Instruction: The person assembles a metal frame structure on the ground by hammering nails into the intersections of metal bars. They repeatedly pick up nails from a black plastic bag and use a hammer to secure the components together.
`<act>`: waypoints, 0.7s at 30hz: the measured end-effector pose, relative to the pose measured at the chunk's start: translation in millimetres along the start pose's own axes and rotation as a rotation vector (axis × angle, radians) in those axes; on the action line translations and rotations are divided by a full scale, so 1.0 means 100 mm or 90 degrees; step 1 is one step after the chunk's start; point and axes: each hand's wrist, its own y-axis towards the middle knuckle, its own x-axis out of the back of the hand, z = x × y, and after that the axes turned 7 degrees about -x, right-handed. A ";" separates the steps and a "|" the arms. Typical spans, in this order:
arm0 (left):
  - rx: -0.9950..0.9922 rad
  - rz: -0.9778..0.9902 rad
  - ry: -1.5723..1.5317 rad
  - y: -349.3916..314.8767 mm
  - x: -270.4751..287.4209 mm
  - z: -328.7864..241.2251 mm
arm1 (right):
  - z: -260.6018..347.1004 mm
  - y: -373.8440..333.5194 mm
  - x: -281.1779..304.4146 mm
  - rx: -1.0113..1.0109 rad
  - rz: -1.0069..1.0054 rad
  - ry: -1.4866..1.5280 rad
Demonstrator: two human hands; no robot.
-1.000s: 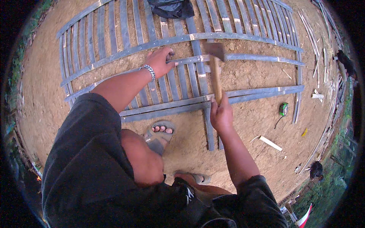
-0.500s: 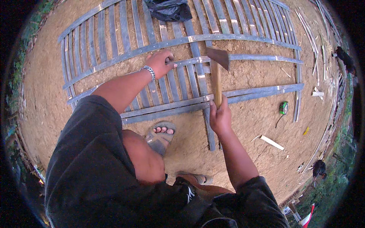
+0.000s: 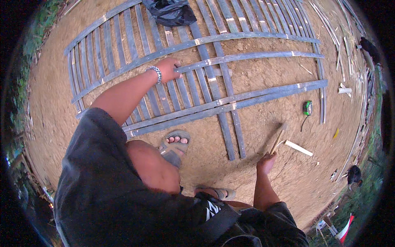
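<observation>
My left hand (image 3: 167, 70), with a chain bracelet on its wrist, is closed at a long blue-grey bamboo slat (image 3: 255, 56). Its fingers curl over the slat; anything inside them is hidden. Lower right, my right hand (image 3: 267, 161) grips the wooden handle of a hatchet (image 3: 276, 142), swung out to the side above the dirt. Motion blurs the hatchet head. The slat crosses several upright slats (image 3: 204, 84) of a bamboo panel lying on the ground. Nearer to me, two long slats (image 3: 284, 91) run side by side across the same uprights.
A crumpled black plastic bag (image 3: 175, 14) lies on the panel's far part. On the right are a green tape measure (image 3: 307, 108), a pale bamboo piece (image 3: 299, 148) and scattered thin strips (image 3: 340, 53). My sandaled foot (image 3: 175, 144) stands close to the panel's near edge.
My right hand has swung the hatchet away from the slat, down and to the right. The left hand has settled lower onto the slat. The whole view has shifted slightly.
</observation>
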 end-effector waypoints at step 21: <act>-0.010 0.019 0.014 -0.02 0.09 -0.03 | 3.67 0.42 -0.73 0.714 0.220 -0.111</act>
